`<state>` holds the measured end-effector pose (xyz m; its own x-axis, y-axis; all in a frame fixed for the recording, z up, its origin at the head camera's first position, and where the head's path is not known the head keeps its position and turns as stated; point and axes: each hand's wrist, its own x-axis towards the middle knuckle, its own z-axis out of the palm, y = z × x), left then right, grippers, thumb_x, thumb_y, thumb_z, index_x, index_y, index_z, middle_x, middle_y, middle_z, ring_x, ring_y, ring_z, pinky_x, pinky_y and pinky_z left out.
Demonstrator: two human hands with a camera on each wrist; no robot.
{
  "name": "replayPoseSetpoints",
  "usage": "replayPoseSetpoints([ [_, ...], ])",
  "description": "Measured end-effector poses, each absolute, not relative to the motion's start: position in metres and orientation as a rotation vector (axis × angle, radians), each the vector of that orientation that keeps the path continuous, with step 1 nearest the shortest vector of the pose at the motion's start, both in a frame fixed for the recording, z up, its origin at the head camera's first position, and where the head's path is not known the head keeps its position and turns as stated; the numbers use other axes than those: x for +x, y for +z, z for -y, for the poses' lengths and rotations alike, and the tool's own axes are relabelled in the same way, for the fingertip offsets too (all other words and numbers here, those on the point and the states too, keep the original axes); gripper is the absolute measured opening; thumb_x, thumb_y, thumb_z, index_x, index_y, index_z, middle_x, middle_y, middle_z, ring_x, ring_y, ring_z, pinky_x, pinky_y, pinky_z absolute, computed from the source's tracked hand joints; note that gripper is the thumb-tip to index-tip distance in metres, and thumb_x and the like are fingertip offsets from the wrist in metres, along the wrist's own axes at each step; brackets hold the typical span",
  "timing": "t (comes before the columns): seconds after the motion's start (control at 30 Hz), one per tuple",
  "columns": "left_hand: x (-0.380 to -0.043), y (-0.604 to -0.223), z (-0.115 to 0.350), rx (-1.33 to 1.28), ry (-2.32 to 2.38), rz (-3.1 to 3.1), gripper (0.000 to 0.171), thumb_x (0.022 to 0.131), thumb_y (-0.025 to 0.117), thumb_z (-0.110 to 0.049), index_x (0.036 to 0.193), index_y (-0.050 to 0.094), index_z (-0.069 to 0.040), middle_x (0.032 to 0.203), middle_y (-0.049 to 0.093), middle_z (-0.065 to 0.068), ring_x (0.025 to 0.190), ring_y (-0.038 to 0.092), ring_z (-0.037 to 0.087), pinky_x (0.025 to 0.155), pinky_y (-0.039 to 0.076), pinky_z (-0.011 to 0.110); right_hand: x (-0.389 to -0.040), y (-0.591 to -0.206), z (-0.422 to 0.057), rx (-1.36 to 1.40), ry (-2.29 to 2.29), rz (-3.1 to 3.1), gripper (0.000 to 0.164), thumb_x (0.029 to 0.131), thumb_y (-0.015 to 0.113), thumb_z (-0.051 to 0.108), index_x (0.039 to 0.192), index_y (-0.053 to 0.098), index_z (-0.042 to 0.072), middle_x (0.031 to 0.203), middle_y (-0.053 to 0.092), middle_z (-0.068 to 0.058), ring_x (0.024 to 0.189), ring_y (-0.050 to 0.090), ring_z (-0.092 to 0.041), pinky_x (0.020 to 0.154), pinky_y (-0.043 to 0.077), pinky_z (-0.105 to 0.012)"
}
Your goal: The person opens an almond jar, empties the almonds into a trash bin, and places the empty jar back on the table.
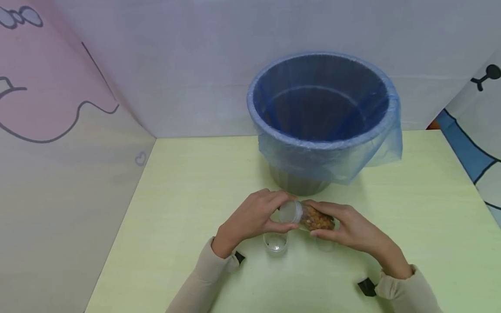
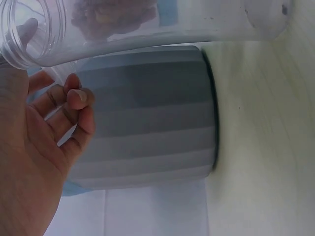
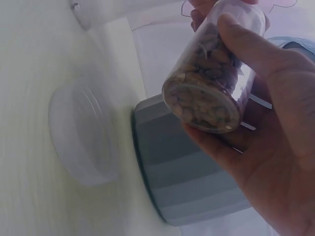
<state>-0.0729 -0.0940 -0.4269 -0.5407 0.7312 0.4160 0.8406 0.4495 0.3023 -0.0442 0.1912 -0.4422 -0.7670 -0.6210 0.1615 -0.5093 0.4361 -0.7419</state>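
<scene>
A jar of brown pieces is held sideways above the worktop, between both hands. The right hand is clamped on its body, thumb and fingers on opposite sides; the left hand pinches its frosted-looking end, which faces about 9 o'clock. Taking the jar as the clock's centre, with 12 at the far edge, an open-mouthed clear jar stands upright at about 8, partly covered by the left thumb. A shallow, clear, lid-like piece lies at about 5. At 12 to 1 a grey bin stands close beyond the hands, blocking that side, its blue liner folded over the rim. Black tabs sit beside the cuffs, at about 8 and between 4 and 5. A pink-printed wall covering rises at 10.
</scene>
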Motion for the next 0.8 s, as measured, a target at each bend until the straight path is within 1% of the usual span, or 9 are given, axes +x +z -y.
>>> replayPoseSetpoints([
  [0.1, -0.074, -0.427, 0.095, -1.360, -0.727, 2.471, 0.052, 0.088, 0.081, -0.049, 0.126, 0.064, -0.018, 0.111, 0.074, -0.010, 0.079, 0.064, 0.004, 0.078, 0.053, 0.024, -0.044, -0.443, -0.189, -1.019, -1.229, -2.601, 0.068, 0.089, 0.085, 0.024, 0.150, 0.057, 0.018, 0.136, 0.071, -0.006, 0.102, 0.070, -0.005, 0.076, 0.058, -0.026],
  [0.2, -0.074, -0.429, 0.095, -1.332, -0.743, 2.467, 0.053, 0.086, 0.083, -0.049, 0.126, 0.065, -0.018, 0.105, 0.074, -0.010, 0.072, 0.058, 0.002, 0.072, 0.050, 0.020, -0.043, -0.445, -0.187, -1.035, -1.208, -2.678, 0.070, 0.085, 0.087, 0.022, 0.149, 0.059, 0.017, 0.135, 0.071, -0.006, 0.105, 0.072, -0.010, 0.078, 0.060, -0.028],
  [0.3, -0.075, -0.431, 0.094, -1.259, -0.748, 2.478, 0.051, 0.088, 0.081, -0.051, 0.122, 0.066, -0.017, 0.086, 0.069, -0.009, 0.062, 0.050, 0.002, 0.061, 0.044, 0.017, -0.044, -0.447, -0.183, -1.095, -1.194, -2.790, 0.075, 0.078, 0.092, 0.017, 0.146, 0.062, 0.015, 0.132, 0.072, -0.007, 0.108, 0.073, -0.018, 0.082, 0.062, -0.034],
  [0.4, -0.075, -0.433, 0.095, -1.174, -0.756, 2.509, 0.049, 0.093, 0.074, -0.056, 0.119, 0.067, -0.016, 0.071, 0.060, -0.008, 0.056, 0.045, 0.001, 0.056, 0.039, 0.015, -0.046, -0.448, -0.177, -1.176, -1.186, -2.896, 0.080, 0.071, 0.096, 0.015, 0.144, 0.064, 0.013, 0.127, 0.073, -0.007, 0.108, 0.072, -0.023, 0.085, 0.061, -0.037],
  [0.43, -0.075, -0.434, 0.095, -1.148, -0.759, 2.517, 0.049, 0.094, 0.071, -0.059, 0.117, 0.067, -0.015, 0.067, 0.056, -0.008, 0.055, 0.044, 0.001, 0.055, 0.037, 0.015, -0.047, -0.448, -0.176, -1.201, -1.180, -2.926, 0.079, 0.072, 0.096, 0.018, 0.144, 0.064, 0.012, 0.127, 0.073, -0.007, 0.108, 0.072, -0.023, 0.087, 0.060, -0.036],
  [0.5, -0.076, -0.435, 0.096, -1.115, -0.772, 2.530, 0.052, 0.096, 0.066, -0.063, 0.117, 0.066, -0.015, 0.065, 0.054, -0.009, 0.054, 0.044, 0.001, 0.055, 0.037, 0.014, -0.048, -0.449, -0.174, -1.234, -1.184, -2.958, 0.075, 0.077, 0.093, 0.028, 0.143, 0.064, 0.011, 0.125, 0.073, -0.007, 0.108, 0.071, -0.023, 0.089, 0.058, -0.032],
  [0.57, -0.076, -0.435, 0.097, -1.101, -0.769, 2.532, 0.055, 0.096, 0.062, -0.067, 0.116, 0.066, -0.016, 0.066, 0.056, -0.009, 0.054, 0.045, 0.001, 0.055, 0.038, 0.015, -0.048, -0.448, -0.173, -1.245, -1.198, -2.963, 0.069, 0.083, 0.088, 0.036, 0.143, 0.064, 0.012, 0.125, 0.073, -0.007, 0.107, 0.071, -0.023, 0.091, 0.056, -0.026],
  [0.63, -0.076, -0.434, 0.097, -1.098, -0.765, 2.534, 0.055, 0.096, 0.062, -0.067, 0.116, 0.066, -0.016, 0.066, 0.058, -0.008, 0.055, 0.046, 0.002, 0.055, 0.038, 0.015, -0.048, -0.448, -0.172, -1.244, -1.214, -2.961, 0.068, 0.085, 0.086, 0.038, 0.143, 0.064, 0.012, 0.124, 0.073, -0.007, 0.105, 0.071, -0.022, 0.092, 0.054, -0.020],
  [0.8, -0.076, -0.431, 0.098, -1.106, -0.734, 2.538, 0.049, 0.089, 0.076, -0.057, 0.114, 0.066, -0.016, 0.066, 0.058, -0.009, 0.053, 0.044, 0.002, 0.053, 0.036, 0.014, -0.047, -0.448, -0.170, -1.233, -1.228, -2.957, 0.081, 0.068, 0.097, 0.015, 0.142, 0.065, 0.012, 0.124, 0.073, -0.007, 0.105, 0.072, -0.023, 0.095, 0.051, -0.014],
])
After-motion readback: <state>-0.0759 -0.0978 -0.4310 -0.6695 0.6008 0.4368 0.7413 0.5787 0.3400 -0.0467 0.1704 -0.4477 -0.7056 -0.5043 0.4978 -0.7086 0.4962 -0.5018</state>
